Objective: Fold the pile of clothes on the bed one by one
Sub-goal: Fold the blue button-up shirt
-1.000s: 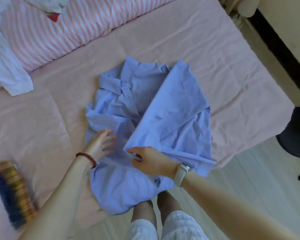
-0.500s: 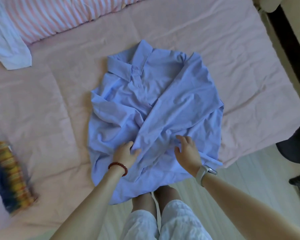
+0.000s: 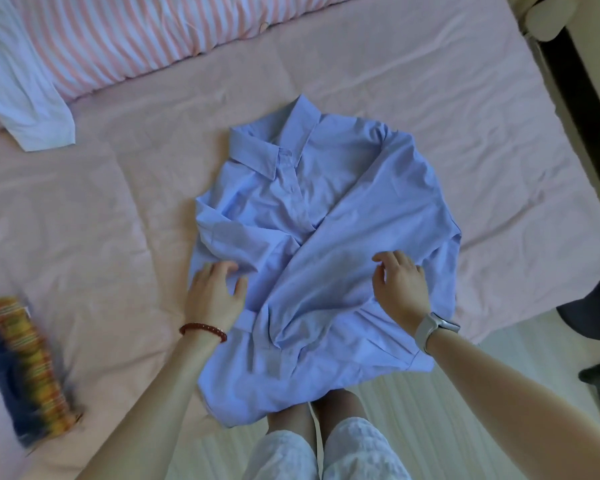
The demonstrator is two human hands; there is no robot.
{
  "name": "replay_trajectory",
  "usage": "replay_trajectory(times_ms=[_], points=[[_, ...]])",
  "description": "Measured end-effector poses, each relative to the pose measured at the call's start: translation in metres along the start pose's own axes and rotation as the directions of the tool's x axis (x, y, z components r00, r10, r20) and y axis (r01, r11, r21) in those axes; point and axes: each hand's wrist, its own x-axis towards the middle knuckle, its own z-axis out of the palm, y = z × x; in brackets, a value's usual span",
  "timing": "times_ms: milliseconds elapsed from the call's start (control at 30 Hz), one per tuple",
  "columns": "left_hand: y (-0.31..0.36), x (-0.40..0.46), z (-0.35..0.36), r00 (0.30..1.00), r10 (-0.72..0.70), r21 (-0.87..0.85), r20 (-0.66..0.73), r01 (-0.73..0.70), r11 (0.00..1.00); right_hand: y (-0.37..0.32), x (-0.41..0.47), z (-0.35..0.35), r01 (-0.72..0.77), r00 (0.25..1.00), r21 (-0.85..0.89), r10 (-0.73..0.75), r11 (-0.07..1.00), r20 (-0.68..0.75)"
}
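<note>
The blue shirt (image 3: 329, 244) lies on the bed (image 3: 413, 81), collar away from you. Your left hand (image 3: 215, 292) and right hand (image 3: 400, 289) rest on it with loose fingers, holding the folds down.

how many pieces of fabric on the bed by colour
blue: 1, the shirt under the left hand and right hand
white: 1, the garment
multicoloured: 1, the folded cloth
pink striped: 1, the quilt
total: 4
</note>
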Motion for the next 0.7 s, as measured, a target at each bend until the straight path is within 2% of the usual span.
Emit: replay_trajectory(times_ms=[67,100,133,200,233,300,333,400,467,533,600,667,700], points=[[0.007,0.028,-0.007,0.966,0.237,0.121,-0.106,-0.224,0.967,-0.015,0.015,0.000,0.211,0.977,-0.038,-0.211,0.977,-0.016],[0.012,0.042,-0.008,0.949,0.311,0.201,-0.056,-0.295,0.934,-0.025,0.023,0.001,0.303,0.953,-0.063,-0.304,0.951,0.008],[0.018,0.056,-0.009,0.940,0.337,0.265,0.054,-0.339,0.903,-0.036,0.031,0.002,0.394,0.919,-0.084,-0.393,0.915,0.036],[0.030,0.082,-0.008,0.902,0.300,0.384,0.312,-0.408,0.828,-0.056,0.045,0.007,0.561,0.827,-0.117,-0.552,0.819,0.108],[0.036,0.094,-0.007,0.862,0.288,0.415,0.417,-0.463,0.783,-0.065,0.049,0.011,0.617,0.785,-0.129,-0.596,0.776,0.168],[0.049,0.111,-0.011,0.782,0.269,0.392,0.562,-0.538,0.747,-0.081,0.053,0.016,0.657,0.732,-0.124,-0.590,0.743,0.340],[0.055,0.118,-0.014,0.767,0.305,0.364,0.565,-0.564,0.742,-0.085,0.054,0.021,0.642,0.728,-0.138,-0.543,0.754,0.418],[0.062,0.128,-0.013,0.770,0.447,0.355,0.456,-0.617,0.702,-0.085,0.056,0.026,0.533,0.755,-0.169,-0.376,0.829,0.538],[0.064,0.133,-0.007,0.804,0.491,0.411,0.334,-0.593,0.692,-0.083,0.056,0.023,0.432,0.825,-0.163,-0.316,0.887,0.469],[0.057,0.137,0.003,0.861,0.393,0.515,0.322,-0.508,0.690,-0.079,0.051,0.020,0.388,0.851,-0.044,-0.340,0.921,0.399],[0.045,0.136,0.010,0.909,0.290,0.559,0.299,-0.413,0.719,-0.074,0.044,0.018,0.434,0.795,0.075,-0.420,0.898,0.438],[0.035,0.138,0.011,0.926,0.279,0.500,0.253,-0.372,0.782,-0.069,0.042,0.011,0.482,0.753,0.083,-0.461,0.872,0.469],[0.033,0.139,0.009,0.922,0.319,0.438,0.220,-0.386,0.812,-0.065,0.047,0.008,0.491,0.767,0.079,-0.474,0.867,0.433]])
